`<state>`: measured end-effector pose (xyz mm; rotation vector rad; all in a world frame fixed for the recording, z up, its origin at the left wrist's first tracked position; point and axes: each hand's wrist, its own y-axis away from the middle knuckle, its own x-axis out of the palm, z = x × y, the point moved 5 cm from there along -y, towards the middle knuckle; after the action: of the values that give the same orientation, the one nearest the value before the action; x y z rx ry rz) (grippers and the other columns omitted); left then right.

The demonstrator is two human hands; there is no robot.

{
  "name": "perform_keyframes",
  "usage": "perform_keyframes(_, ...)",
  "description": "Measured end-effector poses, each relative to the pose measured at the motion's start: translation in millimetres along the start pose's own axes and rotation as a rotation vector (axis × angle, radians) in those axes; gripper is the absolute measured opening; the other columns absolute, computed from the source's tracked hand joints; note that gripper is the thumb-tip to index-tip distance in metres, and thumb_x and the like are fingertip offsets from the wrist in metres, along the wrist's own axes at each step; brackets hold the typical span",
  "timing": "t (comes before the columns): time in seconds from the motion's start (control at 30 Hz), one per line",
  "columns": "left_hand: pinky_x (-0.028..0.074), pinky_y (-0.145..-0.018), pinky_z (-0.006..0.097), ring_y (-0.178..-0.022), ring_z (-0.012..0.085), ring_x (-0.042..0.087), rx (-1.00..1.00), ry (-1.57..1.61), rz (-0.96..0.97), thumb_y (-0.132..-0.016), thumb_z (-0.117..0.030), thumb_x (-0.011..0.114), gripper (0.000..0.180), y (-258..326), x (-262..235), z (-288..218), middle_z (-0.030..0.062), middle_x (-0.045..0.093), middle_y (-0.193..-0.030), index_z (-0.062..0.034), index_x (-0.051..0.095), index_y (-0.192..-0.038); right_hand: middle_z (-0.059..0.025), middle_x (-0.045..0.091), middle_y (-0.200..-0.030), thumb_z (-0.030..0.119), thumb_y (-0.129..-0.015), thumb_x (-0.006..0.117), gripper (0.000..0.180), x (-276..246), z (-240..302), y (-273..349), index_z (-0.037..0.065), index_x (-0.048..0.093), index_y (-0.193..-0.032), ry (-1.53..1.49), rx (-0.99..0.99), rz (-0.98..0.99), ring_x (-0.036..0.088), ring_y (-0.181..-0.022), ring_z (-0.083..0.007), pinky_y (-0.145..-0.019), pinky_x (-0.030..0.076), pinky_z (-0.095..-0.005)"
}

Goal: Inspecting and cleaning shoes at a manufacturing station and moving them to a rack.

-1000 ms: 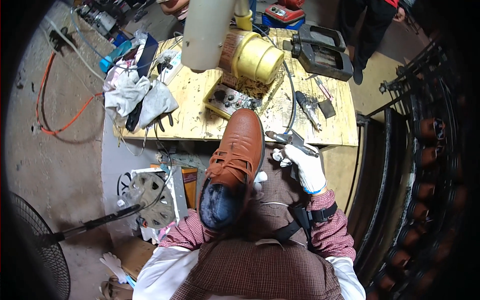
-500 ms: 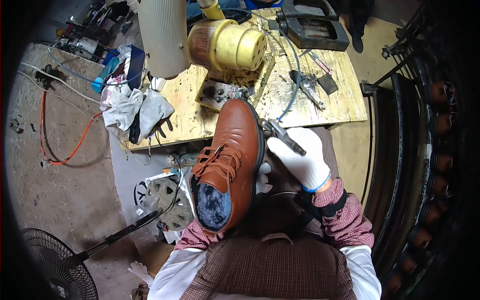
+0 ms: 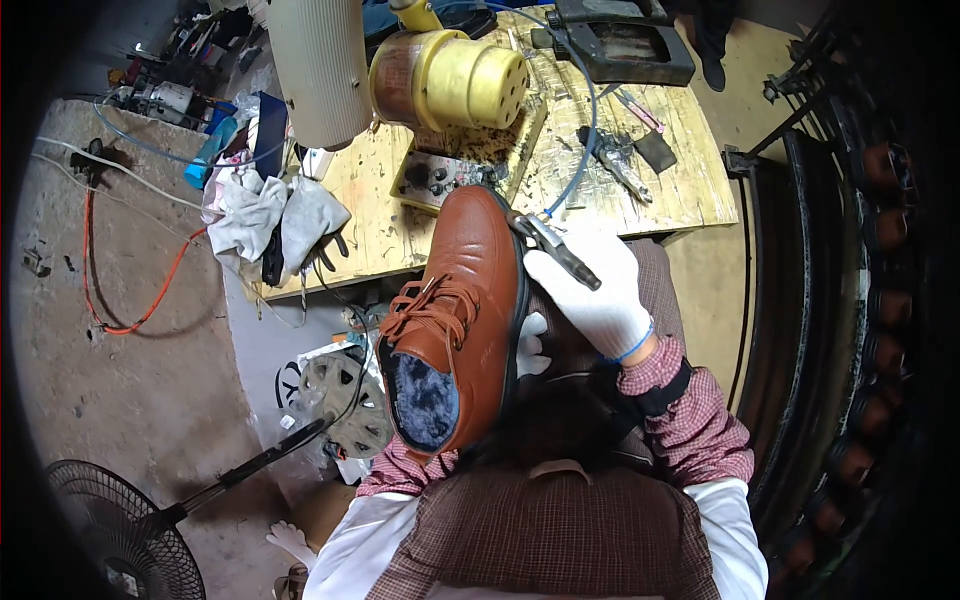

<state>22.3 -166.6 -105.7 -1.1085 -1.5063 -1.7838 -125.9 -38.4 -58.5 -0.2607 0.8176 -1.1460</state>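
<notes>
Beneath brown shoe (image 3: 470, 245), left hand (image 3: 531, 345) mostly hidden, grip unclear; right hand (image 3: 600, 290) grasps metal tool (image 3: 560, 252).

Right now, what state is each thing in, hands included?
Brown lace-up shoe, upper facing up, laces tied
Left hand, gloved, gripping the shoe, mostly hidden
Metal hand tool, tip at the shoe's edge, contact unclear
Right hand, gloved, closed around the tool
Blue hose, curved over the workbench
Pale cloth, crumpled
Black fan, on or off unclear
</notes>
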Motion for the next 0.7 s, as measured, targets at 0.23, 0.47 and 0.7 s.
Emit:
perform_keyframes(0.23, 0.043, -0.112, 0.058, -0.127, 0.0429, 0.056, 0.006, 0.012, 0.063, -0.103, -0.033, 0.057, 0.066, 5, 4, 6, 0.0303, 0.05, -0.141, 0.0054, 0.033, -0.151, -0.0047, 0.058, -0.058, 0.018, -0.086, 0.074, 0.017, -13, 7, 16, 0.014, 0.07, -0.069, -0.067, 0.083, 0.104, 0.059, -0.055, -0.0274, -0.055, 0.044, -0.0397)
perform_keyframes(0.47, 0.045, -0.112, 0.055, -0.132, 0.0427, 0.051, -0.201, 0.162, 0.096, -0.103, -0.033, 0.057, 0.068, 3, -10, 4, 0.0303, 0.048, -0.142, 0.0059, 0.03, -0.153, -0.0063, 0.064, -0.065, 0.02, -0.084, 0.074, 0.012, -31, 44, 36, 0.013, 0.073, -0.074, 0.037, 0.187, 0.389, 0.063, -0.059, -0.0295, -0.055, 0.046, -0.0405)
perform_keyframes(0.7, 0.046, -0.112, 0.054, -0.135, 0.0426, 0.049, -0.385, 0.343, 0.134, -0.103, -0.032, 0.057, 0.07, 12, -20, -9, 0.0303, 0.048, -0.142, 0.0064, 0.028, -0.153, -0.0099, 0.063, -0.07, 0.024, -0.078, 0.079, 0.017, -48, 64, 45, 0.009, 0.074, -0.085, -0.158, 0.045, 0.661, 0.062, -0.066, -0.0317, -0.063, 0.047, -0.0422)
